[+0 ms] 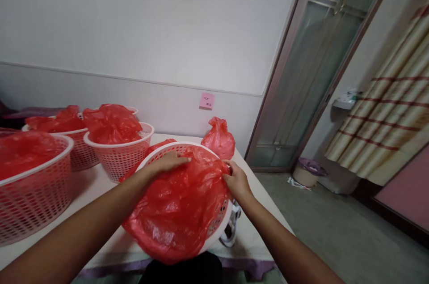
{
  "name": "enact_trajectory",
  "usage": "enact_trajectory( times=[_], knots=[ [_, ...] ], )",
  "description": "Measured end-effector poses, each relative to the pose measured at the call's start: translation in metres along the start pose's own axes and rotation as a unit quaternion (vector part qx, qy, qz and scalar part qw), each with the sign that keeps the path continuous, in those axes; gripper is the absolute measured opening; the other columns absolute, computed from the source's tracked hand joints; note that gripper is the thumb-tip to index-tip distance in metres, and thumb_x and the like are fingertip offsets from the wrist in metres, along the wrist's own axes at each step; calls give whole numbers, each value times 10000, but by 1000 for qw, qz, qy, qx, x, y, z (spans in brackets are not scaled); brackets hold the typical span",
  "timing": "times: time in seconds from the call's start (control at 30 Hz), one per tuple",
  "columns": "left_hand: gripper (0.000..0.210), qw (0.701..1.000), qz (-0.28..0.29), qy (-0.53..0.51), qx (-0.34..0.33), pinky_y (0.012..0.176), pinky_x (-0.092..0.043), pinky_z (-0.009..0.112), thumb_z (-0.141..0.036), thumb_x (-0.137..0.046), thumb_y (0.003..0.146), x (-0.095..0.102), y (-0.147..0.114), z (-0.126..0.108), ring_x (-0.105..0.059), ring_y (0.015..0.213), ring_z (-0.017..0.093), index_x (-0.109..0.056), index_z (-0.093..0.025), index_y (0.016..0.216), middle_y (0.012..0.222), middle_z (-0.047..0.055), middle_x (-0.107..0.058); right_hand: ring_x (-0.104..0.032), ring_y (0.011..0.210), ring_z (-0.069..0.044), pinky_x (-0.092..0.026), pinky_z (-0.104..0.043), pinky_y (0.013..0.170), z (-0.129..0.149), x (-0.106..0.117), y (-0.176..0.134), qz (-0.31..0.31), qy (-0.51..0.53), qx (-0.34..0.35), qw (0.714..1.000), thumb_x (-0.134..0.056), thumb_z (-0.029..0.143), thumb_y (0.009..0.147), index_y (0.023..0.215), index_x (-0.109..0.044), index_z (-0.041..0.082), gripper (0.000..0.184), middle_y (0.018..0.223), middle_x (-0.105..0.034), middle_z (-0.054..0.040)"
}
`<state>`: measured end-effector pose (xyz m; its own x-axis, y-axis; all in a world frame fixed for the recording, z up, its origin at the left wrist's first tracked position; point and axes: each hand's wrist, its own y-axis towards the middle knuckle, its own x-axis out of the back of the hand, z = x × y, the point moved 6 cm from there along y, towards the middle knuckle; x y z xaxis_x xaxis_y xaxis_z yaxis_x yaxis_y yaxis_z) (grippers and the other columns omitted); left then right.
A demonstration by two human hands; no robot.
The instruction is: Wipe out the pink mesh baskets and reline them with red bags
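Observation:
In front of me a white plastic basket [219, 230] with a perforated wall tilts toward me on the table. A red plastic bag [170, 205] lines it and spills over the near rim. My left hand [169, 162] rests on the bag at the basket's far left side, thumb stretched out; its other fingers show only in part. At the right rim, my right hand [236, 179] pinches a gathered edge of the bag between thumb and fingers. Just behind the basket stands a closed red bag [219, 140] with a bunched top.
Several similar baskets with red bags, such as one basket [117, 154], crowd the table's left side. A white-and-dark object [231, 230] sits partly hidden beside my basket. The wall bears a pink note [207, 101]. A bin [306, 172] stands on the floor near the glass door [295, 87].

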<state>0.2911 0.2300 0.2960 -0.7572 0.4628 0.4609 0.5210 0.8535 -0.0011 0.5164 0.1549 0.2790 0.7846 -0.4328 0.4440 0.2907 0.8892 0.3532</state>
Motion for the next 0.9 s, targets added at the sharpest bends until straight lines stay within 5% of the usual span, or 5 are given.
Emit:
enact_trajectory(
  times=[0.23,0.37,0.47,0.6,0.9],
  knots=[
    [479,992,-41,-115,-37,663,-549,340,-591,-415,874,18,-2,-12,-674,707,179,-632,-166,913,810,70,-701,-662,909,-198,-474,-295,830,-2,1,0,-6,-19,18,1000,-459,112,670,1091,-637,210,468,995,-722,-33],
    [352,983,-175,-21,-56,577,-478,281,-498,-514,899,44,6,-2,-542,562,104,-594,-158,855,686,-26,-583,-660,906,-208,-473,-314,844,0,-1,-4,-7,-42,30,999,-466,122,705,1138,-622,196,466,1013,-714,-50],
    [285,962,-238,94,-93,725,-491,339,-431,-555,897,55,9,-4,-583,731,141,-611,-157,844,784,-5,-606,-648,959,-221,-466,-335,882,3,-3,-5,-7,-59,48,997,-474,129,724,1163,-608,183,462,1067,-698,-70],
    [188,930,-252,234,-129,926,-435,436,-359,-590,880,58,14,-13,-569,991,198,-628,-176,887,1000,41,-629,-602,1084,-218,-427,-350,969,7,-7,-6,3,-72,87,994,-471,119,734,1170,-594,199,460,1169,-660,-71],
    [259,893,-277,344,-89,824,-478,392,-390,-497,930,45,18,-12,-587,904,181,-613,-164,882,983,49,-618,-591,902,-239,-444,-357,830,29,13,7,-7,-66,106,992,-431,474,887,860,-659,184,370,915,-638,-90]
  ],
)
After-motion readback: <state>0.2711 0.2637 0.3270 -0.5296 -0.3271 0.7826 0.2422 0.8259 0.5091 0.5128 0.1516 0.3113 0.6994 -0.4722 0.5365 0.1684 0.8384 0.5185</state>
